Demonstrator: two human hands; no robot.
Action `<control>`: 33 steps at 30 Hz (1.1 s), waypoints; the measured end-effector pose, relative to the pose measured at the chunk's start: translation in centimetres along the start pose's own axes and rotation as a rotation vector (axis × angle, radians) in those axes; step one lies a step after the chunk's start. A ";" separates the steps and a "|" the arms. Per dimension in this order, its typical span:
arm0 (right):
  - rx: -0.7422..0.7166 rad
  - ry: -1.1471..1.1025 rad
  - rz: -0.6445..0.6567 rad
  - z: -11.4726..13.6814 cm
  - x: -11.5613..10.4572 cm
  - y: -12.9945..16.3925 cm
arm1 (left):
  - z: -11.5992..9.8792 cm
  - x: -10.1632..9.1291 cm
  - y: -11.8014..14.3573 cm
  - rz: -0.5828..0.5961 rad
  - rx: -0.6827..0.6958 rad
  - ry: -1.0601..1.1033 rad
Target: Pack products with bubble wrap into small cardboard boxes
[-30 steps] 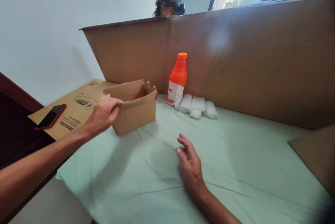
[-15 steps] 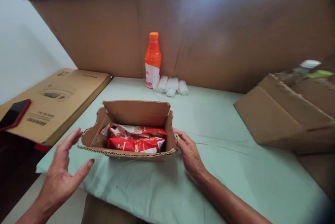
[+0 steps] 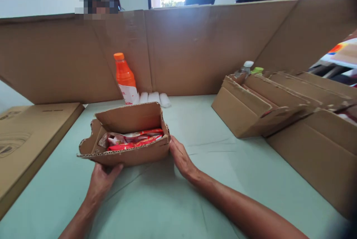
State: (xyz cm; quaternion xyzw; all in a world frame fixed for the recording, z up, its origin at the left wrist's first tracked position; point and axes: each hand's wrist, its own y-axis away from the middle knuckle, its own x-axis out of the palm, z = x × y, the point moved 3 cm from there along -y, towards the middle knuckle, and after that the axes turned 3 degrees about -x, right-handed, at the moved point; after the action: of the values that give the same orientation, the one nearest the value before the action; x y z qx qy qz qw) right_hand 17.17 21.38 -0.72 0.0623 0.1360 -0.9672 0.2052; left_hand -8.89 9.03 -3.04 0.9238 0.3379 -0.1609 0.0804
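Note:
A small open cardboard box [image 3: 131,157] sits on the green cloth in front of me, its flaps up. Red and white snack packets [image 3: 131,140] lie inside it. My left hand [image 3: 102,179] grips the box's near left corner from below, thumb on the front wall. My right hand [image 3: 180,157] presses flat against the box's right side. An orange bottle [image 3: 124,77] stands behind the box at the tall cardboard wall, with white rolled pieces [image 3: 153,98] beside it.
A tall cardboard wall [image 3: 195,49] fences the far side; a person sits behind it. A flat printed carton [image 3: 25,138] lies at the left. Larger opened cardboard boxes [image 3: 267,105] fill the right, with two bottle caps [image 3: 252,67] showing behind them.
My view has swung right. My left hand, open in the air before, now grips the box's near corner. My right hand stays on its right side.

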 end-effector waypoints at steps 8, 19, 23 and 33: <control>-0.072 0.311 0.070 -2.3 -6.6 -7.6 | 3.1 1.2 0.4 -0.070 -0.029 0.006; -0.039 0.321 -0.328 -7.2 -7.8 -23.8 | 3.2 0.3 0.5 -0.121 -0.134 -0.113; 0.047 0.123 -0.543 -7.1 -11.9 -20.8 | 2.8 0.9 0.7 -0.137 -0.103 0.033; 0.241 -0.198 -0.655 -5.4 -16.0 -5.2 | 2.6 0.9 -0.6 -0.072 -0.067 0.108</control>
State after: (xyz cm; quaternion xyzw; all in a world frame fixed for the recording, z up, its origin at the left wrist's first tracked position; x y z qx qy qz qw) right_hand 29.92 33.59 -1.79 -0.0549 0.0131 -0.9921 -0.1121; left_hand -9.32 9.37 -5.85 0.9152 0.3798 -0.1025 0.0871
